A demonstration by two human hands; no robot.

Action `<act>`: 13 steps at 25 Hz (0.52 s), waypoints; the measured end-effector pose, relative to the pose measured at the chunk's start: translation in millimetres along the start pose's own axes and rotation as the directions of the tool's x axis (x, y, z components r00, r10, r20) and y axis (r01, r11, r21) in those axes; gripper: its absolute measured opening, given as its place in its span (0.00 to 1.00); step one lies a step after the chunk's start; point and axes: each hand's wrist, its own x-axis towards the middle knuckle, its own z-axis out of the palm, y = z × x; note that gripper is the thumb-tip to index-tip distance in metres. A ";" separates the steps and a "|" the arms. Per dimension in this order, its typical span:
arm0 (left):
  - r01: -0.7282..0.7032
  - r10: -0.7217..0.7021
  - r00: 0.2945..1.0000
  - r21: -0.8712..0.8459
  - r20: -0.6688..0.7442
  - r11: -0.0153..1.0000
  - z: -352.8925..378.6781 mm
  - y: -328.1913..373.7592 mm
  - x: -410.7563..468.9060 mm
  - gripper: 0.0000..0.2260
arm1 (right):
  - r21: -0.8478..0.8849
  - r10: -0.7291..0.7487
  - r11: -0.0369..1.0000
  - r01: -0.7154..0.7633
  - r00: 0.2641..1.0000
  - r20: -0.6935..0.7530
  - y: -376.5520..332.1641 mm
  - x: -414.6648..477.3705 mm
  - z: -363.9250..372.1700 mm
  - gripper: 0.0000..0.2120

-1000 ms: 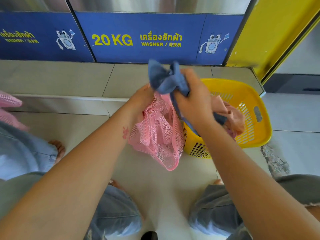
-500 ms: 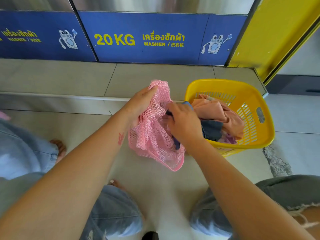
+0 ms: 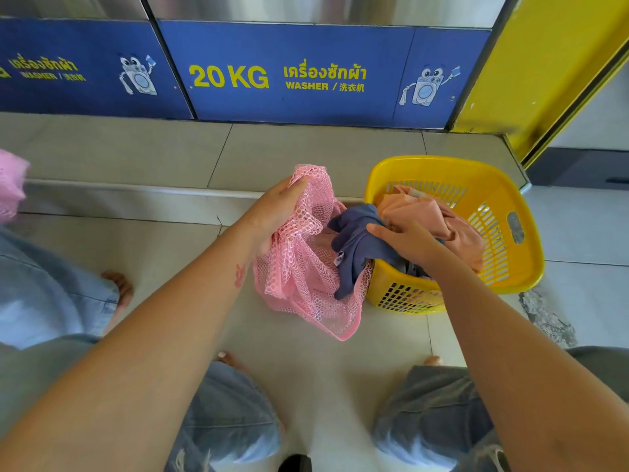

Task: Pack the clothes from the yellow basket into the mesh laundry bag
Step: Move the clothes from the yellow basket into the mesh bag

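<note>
My left hand [image 3: 279,216] grips the rim of the pink mesh laundry bag [image 3: 306,287] and holds its mouth open above the floor. Right beside it stands the yellow basket [image 3: 510,267], touching the bag. A dark blue garment [image 3: 354,253] drapes from the basket's near-left edge into the bag's mouth. My right hand [image 3: 405,240] lies on top of it at the basket's edge, fingers curled into the cloth. An orange garment [image 3: 429,212] is bunched in the basket behind that hand. More clothes under it are mostly hidden.
Blue washer panels [image 3: 299,76] rise behind a raised tiled step [image 3: 136,195]. A yellow frame [image 3: 544,63] stands at the right. Another person's jeans and bare foot [image 3: 115,284] are at the left, with a second pink mesh piece [image 3: 10,185]. Broken floor patch [image 3: 548,321] lies by the basket.
My right hand brought the blue garment down from above the bag into its mouth, then shifted right to the basket's edge. The left hand kept hold of the bag.
</note>
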 end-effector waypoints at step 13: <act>-0.088 0.090 0.996 -0.116 0.012 0.989 0.3 3.1 3.3 0.19 | 0.296 -0.232 0.894 0.336 0.913 -0.336 -101.6 -23.1 -65.4 0.14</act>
